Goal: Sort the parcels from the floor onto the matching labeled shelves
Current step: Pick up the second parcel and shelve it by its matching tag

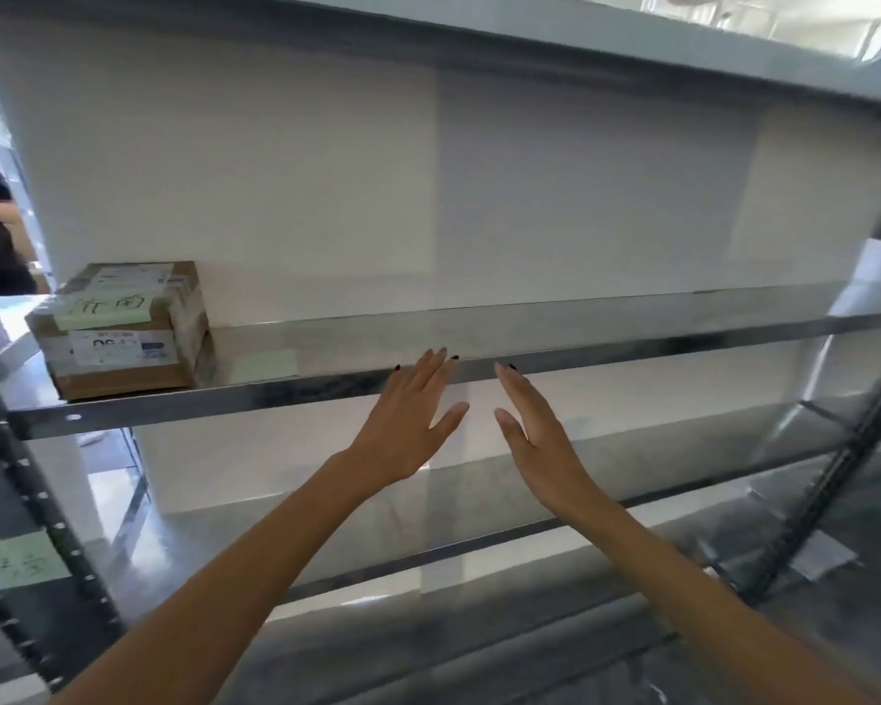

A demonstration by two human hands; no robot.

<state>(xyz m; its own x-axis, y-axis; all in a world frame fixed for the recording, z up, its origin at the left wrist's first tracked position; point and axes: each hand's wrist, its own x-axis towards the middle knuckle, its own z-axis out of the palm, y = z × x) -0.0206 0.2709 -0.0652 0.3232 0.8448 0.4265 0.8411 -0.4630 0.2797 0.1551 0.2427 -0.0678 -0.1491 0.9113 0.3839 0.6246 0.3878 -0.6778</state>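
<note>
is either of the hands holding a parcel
No, both the left hand and right hand are open and empty.

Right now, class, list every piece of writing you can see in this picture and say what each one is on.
"济南": handwritten on the green note on top of the cardboard parcel.
White shipping label on the parcel's front: print too blurred to read.
Green note on the left shelf post: handwriting too blurred to read.
Pale note on the shelf: no writing can be made out.
</note>
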